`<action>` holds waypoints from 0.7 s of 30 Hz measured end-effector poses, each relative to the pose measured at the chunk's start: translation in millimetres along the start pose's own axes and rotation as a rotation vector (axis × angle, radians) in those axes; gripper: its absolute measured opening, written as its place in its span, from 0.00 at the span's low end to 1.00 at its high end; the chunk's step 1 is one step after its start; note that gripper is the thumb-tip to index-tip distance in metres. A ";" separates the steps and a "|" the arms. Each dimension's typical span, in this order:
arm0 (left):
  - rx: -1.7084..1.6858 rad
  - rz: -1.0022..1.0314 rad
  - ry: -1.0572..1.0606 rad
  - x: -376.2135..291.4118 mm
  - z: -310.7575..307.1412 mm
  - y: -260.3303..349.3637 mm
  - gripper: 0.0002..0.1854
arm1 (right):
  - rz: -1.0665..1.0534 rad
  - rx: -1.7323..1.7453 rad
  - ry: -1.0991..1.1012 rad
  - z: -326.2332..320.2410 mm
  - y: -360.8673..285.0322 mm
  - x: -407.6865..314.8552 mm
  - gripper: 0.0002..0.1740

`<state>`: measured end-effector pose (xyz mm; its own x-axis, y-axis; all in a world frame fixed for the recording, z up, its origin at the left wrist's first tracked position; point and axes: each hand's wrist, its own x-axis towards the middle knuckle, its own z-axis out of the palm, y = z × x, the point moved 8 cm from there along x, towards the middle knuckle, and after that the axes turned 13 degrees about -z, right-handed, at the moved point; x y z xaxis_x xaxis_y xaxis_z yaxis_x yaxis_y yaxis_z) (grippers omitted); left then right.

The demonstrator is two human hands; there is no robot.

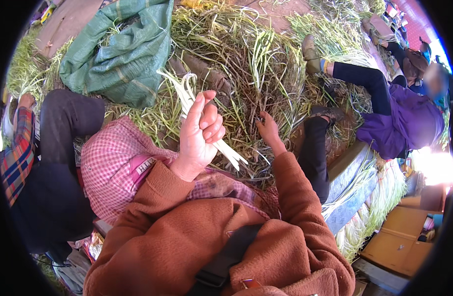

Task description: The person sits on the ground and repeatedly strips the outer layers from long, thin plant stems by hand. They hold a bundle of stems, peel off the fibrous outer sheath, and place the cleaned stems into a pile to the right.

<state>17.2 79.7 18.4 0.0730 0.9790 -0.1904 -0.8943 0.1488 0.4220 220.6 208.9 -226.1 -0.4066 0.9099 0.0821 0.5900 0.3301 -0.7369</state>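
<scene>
My left hand (200,137) is closed around a small bunch of pale, leek-like stalks (230,153). Their white ends stick out below my fist, and curled strips spread above it. My right hand (269,130) is lower, at the heap of green and brown plant litter (245,70). Its fingertips reach among thin brown stems, and whether they pinch any is unclear. Just beyond them lies a clump of long green-and-white leaves (262,61). A pink checked cloth (115,162) covers my lap and left knee.
A green woven sack (126,55) lies at the far left. People sit close on both sides, one in a plaid sleeve (19,151), another in a purple top (400,114). Bundled pale stalks (374,207) and a brown cardboard box (398,236) are at my right.
</scene>
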 end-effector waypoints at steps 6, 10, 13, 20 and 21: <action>-0.008 -0.015 0.033 3.7 -6.6 -1.2 0.13 | 0.249 0.052 -0.286 53.1 48.4 -9.4 0.29; -0.010 -0.023 0.066 6.3 -9.4 -3.4 0.11 | 0.164 -0.012 -0.223 53.7 41.6 -8.1 0.32; -0.005 -0.025 0.083 8.3 -9.9 -5.3 0.10 | 0.173 -0.036 -0.299 56.8 30.6 -7.3 0.31; -0.003 -0.026 0.080 10.8 -10.3 -9.6 0.10 | 0.078 0.151 0.059 6.9 -12.0 -10.9 0.31; 0.002 -0.034 0.094 10.8 -11.0 -12.2 0.10 | 0.067 0.189 0.107 -4.0 -18.0 -13.2 0.31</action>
<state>24.0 87.0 1.4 0.0614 0.9560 -0.2870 -0.8911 0.1820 0.4157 218.1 191.9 -211.2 -0.2887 0.9530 0.0920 0.4678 0.2242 -0.8549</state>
